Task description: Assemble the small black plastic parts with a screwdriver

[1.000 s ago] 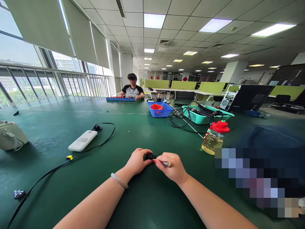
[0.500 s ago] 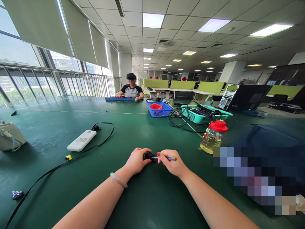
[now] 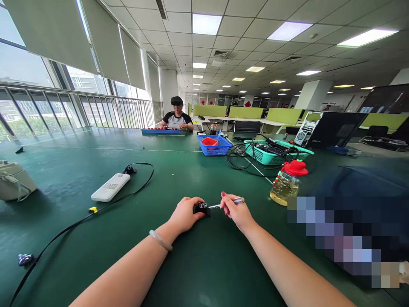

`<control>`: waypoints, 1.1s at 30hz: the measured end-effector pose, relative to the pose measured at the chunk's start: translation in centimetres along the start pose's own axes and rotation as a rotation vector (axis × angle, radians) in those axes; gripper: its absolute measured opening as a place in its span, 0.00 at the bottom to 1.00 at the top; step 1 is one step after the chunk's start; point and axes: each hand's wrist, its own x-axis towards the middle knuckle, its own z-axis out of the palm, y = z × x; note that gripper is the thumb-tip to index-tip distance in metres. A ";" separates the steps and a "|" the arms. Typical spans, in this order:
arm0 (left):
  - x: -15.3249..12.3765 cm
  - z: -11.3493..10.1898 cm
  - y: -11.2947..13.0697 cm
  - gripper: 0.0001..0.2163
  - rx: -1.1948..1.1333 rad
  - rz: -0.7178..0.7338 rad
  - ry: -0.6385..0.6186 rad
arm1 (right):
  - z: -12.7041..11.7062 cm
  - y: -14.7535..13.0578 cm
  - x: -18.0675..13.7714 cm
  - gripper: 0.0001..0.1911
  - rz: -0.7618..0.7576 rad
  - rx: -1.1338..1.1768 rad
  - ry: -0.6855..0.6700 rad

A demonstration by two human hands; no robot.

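Note:
My left hand (image 3: pixel 184 214), a pale bangle on its wrist, is curled round a small black part (image 3: pixel 201 208) resting on the green table (image 3: pixel 79 183). My right hand (image 3: pixel 235 212) pinches a thin screwdriver (image 3: pixel 227 203) with a clear handle. Its metal tip touches the top of the black part. Both hands sit close together near the table's front middle.
A white power bank (image 3: pixel 110 187) with a black cable (image 3: pixel 64 232) lies to the left. A jar with a red lid (image 3: pixel 288 183) stands right of my hands. Blue basket (image 3: pixel 213 146) and teal basket (image 3: pixel 271 154) stand further back. A person (image 3: pixel 177 115) sits at the far end.
My right hand has shifted right and lifted, drawing the screwdriver out so its shaft shows, tip on the black part. The left hand has stayed put.

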 end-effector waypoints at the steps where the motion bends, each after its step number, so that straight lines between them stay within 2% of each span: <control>1: 0.0 0.0 0.0 0.18 -0.001 -0.002 -0.001 | 0.1 0.2 0.1 0.28 0.036 0.054 0.004; 5: 0.0 -0.1 0.0 0.17 -0.009 0.006 0.000 | 0.2 0.5 0.5 0.26 0.129 0.217 0.019; 12: -0.1 -0.3 0.1 0.17 -0.010 0.004 -0.004 | -0.4 0.5 0.7 0.21 0.328 0.439 -0.050; 25: 0.1 0.1 -0.5 0.22 -0.031 -0.014 0.010 | -0.4 0.9 0.8 0.17 0.356 0.493 -0.043; 33: 0.0 0.0 -0.4 0.19 -0.029 -0.029 0.015 | -0.4 1.0 0.8 0.18 0.367 0.487 -0.047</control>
